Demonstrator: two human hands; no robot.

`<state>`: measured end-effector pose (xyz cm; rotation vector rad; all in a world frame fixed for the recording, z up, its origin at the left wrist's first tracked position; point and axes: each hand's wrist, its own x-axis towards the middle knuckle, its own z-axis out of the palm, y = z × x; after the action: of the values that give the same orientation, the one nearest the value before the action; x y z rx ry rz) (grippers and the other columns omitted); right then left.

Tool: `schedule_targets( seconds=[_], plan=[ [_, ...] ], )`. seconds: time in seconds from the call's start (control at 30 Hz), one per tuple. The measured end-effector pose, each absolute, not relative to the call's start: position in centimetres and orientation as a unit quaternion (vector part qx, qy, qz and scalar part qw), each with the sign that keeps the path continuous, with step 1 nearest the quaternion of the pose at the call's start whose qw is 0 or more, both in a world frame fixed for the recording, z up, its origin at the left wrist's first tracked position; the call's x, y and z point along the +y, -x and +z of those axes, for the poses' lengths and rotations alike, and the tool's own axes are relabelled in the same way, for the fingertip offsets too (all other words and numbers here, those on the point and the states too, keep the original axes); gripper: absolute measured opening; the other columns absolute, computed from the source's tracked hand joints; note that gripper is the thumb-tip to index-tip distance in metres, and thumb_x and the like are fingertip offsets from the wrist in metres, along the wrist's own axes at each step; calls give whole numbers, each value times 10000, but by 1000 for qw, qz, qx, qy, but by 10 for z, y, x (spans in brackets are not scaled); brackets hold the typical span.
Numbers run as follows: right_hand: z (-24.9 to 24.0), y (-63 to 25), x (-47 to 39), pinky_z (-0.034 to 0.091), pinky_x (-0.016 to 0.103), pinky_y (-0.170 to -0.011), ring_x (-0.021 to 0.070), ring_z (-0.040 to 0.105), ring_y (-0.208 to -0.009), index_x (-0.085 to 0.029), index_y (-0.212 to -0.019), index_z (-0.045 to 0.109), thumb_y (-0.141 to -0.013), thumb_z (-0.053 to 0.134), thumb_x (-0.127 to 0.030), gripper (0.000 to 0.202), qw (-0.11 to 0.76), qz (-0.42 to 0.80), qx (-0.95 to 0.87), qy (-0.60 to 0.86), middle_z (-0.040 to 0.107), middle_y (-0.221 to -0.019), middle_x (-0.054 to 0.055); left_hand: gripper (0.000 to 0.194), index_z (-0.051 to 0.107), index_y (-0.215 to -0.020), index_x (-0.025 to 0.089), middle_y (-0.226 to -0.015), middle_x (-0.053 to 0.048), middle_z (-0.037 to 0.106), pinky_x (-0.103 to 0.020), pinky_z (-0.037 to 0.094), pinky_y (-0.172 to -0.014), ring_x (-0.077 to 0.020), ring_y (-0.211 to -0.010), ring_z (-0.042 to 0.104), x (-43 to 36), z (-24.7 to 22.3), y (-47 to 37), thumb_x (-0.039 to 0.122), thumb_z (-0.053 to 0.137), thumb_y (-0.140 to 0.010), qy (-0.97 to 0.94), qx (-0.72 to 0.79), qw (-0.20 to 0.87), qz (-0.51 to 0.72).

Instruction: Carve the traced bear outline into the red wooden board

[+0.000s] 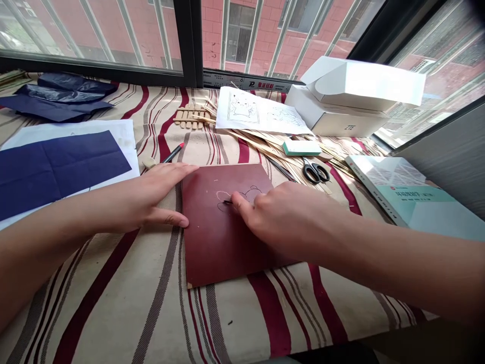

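A dark red, smooth board lies flat on the striped cloth. Thin outlines are drawn on it, partly behind my right hand. My left hand is open at the board's left side, thumb and fingers spread, fingertips touching its edge and upper left corner. Over the right half of the board, my right hand is closed, with a fingertip pressed down near the drawn lines. A small dark piece shows at that fingertip; its kind is too small to tell. The other right-hand fingers are hidden beneath the hand.
Behind the board lie scissors, a green-and-white block, thin wooden strips and printed paper. White boxes and a book stand right. Dark blue sheets and a pen lie left.
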<state>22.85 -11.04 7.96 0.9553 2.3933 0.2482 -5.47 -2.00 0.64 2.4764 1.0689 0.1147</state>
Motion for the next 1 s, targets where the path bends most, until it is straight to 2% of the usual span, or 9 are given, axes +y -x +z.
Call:
schedule_targets(
  seconds=[0.13,0.23,0.37,0.53,0.63,0.77,0.87,1.0],
  plan=[
    [78,-227,-115,277,322,-486,230,714,-619,-24,-1602,563,-982,546,-56,621,245,23,859,-448,764,-735,107,1114,345,-1736,351,-1771,-107,447,-590,339,-1349,-448,-1625,397,-19,6,56,900,688,-829,-897,382,218,41],
    [78,-227,-116,269,334,-476,241,716,-633,-17,-1658,494,-972,522,-34,687,258,29,861,-438,784,-775,122,1134,373,-1724,320,-1767,-119,447,-572,350,-1345,-461,-1620,397,-20,8,54,926,673,-814,-897,384,217,38],
    [82,-227,-110,268,330,-475,227,677,-597,-10,-1723,375,-992,477,-25,739,301,117,888,-328,784,-804,146,1167,375,-1719,237,-1760,-165,444,-560,338,-1349,-459,-1636,375,-27,20,47,944,631,-826,-891,396,222,19],
    [80,-232,-107,221,328,-463,202,627,-543,-42,-1734,368,-1008,483,-55,736,306,141,885,-322,747,-737,97,1256,276,-1751,161,-1825,-217,304,-551,281,-1374,-441,-1693,274,-35,32,40,914,650,-817,-868,428,252,-15],
    [74,-245,-105,184,339,-488,210,683,-606,-98,-1742,382,-1015,500,-84,736,246,127,895,-349,767,-785,81,1286,248,-1758,141,-1840,-224,262,-552,259,-1382,-435,-1705,247,-36,33,40,902,659,-807,-860,441,256,-17],
    [73,-260,-97,215,316,-534,232,790,-845,-164,-1743,398,-1033,510,-105,721,201,67,901,-379,836,-1023,124,1268,239,-1760,133,-1840,-224,264,-540,248,-1384,-418,-1708,249,-37,32,39,876,658,-821,-859,445,252,-16],
    [74,-264,-91,217,313,-539,224,787,-792,-198,-1720,452,-1057,510,-134,669,187,40,890,-413,854,-1058,124,1238,239,-1756,122,-1846,-223,245,-549,248,-1382,-418,-1707,249,-38,32,40,843,651,-838,-858,445,255,-19],
    [71,-266,-91,222,303,-549,214,764,-738,-368,-1636,584,-1091,522,-203,573,122,19,906,-406,867,-1016,50,1218,245,-1758,133,-1852,-209,235,-536,246,-1384,-406,-1705,255,-39,31,41,828,647,-841,-857,446,257,-20]
  ],
)
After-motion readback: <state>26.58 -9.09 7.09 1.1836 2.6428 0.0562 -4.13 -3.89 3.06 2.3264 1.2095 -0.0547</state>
